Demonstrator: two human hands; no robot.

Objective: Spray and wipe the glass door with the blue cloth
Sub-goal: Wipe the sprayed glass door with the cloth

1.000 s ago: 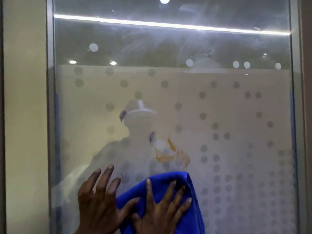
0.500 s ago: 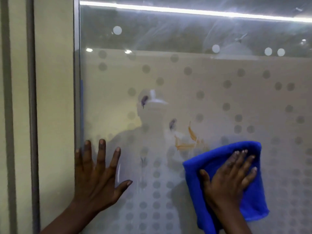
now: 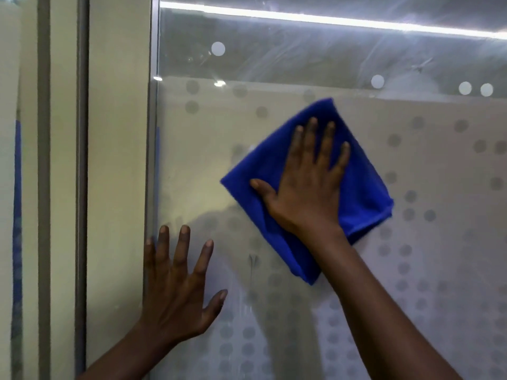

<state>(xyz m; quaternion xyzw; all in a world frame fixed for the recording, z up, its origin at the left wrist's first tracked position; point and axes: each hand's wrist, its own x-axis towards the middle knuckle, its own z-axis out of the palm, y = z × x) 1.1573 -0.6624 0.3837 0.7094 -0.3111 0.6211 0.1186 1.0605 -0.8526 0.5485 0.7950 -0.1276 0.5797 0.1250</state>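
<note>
The glass door (image 3: 425, 165) fills most of the view, frosted with a dot pattern below a clear upper band. My right hand (image 3: 307, 179) lies flat, fingers spread, pressing the folded blue cloth (image 3: 365, 198) against the glass near the middle. My left hand (image 3: 178, 292) rests open and flat on the glass beside the door's left metal edge (image 3: 152, 160), lower left of the cloth, holding nothing. No spray bottle is in view.
A cream wall panel (image 3: 115, 160) and a dark vertical frame strip (image 3: 82, 160) stand left of the door. A bright light strip (image 3: 329, 20) reflects across the top of the glass.
My right hand has carried the cloth up and leftward across the glass, over the spot where orange marks showed. My left hand stays planted by the left edge. The view shifted right.
</note>
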